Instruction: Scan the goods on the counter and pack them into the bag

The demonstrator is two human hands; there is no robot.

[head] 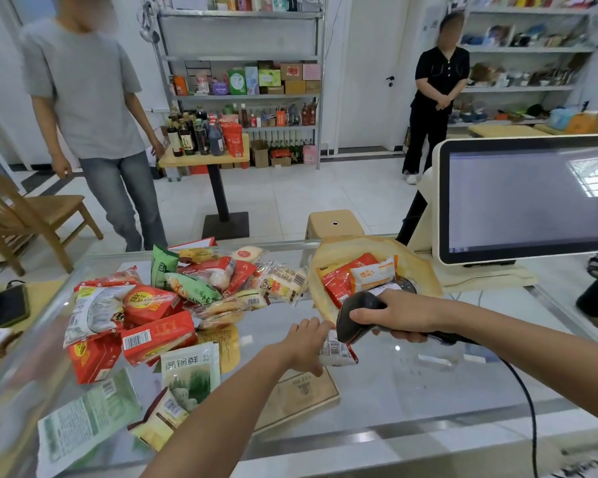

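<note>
Left grip (308, 343): packet (337, 351); right grip (401, 313): scanner (354, 315)

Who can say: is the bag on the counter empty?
No, the bag already holds a red packet and an orange-and-white packet.

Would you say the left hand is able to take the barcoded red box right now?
Probably not yet: the left hand holds a small packet at the scanner. The red box lies uncovered to its left, so the way itself looks free.
</note>
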